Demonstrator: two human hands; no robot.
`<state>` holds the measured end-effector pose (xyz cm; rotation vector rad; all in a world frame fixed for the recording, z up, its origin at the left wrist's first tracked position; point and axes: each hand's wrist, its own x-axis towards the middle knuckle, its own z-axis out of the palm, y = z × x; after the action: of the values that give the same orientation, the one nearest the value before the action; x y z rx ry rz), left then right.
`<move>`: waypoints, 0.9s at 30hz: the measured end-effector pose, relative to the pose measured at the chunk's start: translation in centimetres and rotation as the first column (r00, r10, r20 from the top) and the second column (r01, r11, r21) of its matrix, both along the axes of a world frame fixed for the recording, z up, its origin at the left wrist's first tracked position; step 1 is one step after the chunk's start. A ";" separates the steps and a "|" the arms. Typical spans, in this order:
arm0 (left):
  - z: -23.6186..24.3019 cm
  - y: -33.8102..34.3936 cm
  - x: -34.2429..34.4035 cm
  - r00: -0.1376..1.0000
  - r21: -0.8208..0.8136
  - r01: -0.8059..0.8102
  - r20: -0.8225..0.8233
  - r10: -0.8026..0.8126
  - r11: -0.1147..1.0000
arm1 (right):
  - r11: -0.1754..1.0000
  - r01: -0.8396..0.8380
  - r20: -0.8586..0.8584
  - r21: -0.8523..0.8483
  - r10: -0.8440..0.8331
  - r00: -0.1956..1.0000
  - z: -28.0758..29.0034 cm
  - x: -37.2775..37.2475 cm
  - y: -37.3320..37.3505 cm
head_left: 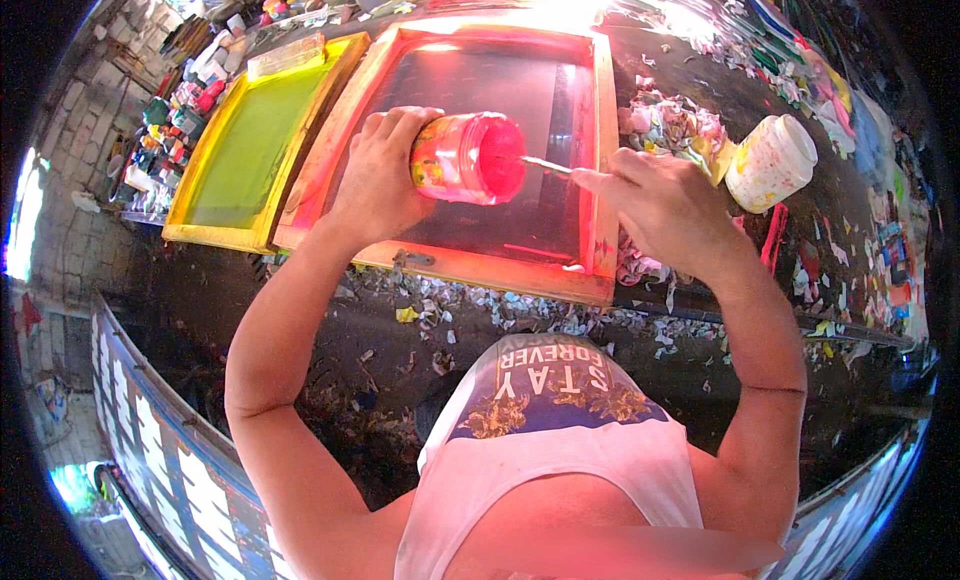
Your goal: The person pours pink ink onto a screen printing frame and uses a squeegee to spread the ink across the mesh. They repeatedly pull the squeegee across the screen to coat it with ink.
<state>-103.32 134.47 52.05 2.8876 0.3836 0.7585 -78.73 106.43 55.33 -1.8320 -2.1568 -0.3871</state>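
My left hand (385, 175) is wrapped round a jar (445, 160) of bright pink ink, tipped on its side with its mouth toward the right. In my right hand (665, 205) is a thin stick-like tool (548, 166), its far end reaching into the jar's mouth; its exact kind is hidden. Both hands are above a wooden screen printing frame (602, 110) with pink-stained edges and a dark mesh. Beside my right hand, a white jar (770, 165) with coloured stains leans on the bench.
A yellow-edged frame with green mesh (245, 145) lies left of the pink one. Several small bottles (180, 130) crowd the far left. Crumpled, stained scraps (670, 120) lie between the pink frame and the white jar. A red strip (773, 238) rests near my right wrist.
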 end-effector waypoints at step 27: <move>3.6 -6.2 5.0 0.965 0.398 0.151 -0.257 -0.048 0.905 | 0.913 0.153 -0.368 0.379 -0.003 0.930 -12.9 -0.3 -6.1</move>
<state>-98.27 128.25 55.63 3.3847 0.0986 0.5221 -79.02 100.31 42.40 -1.6097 -1.6180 -0.4351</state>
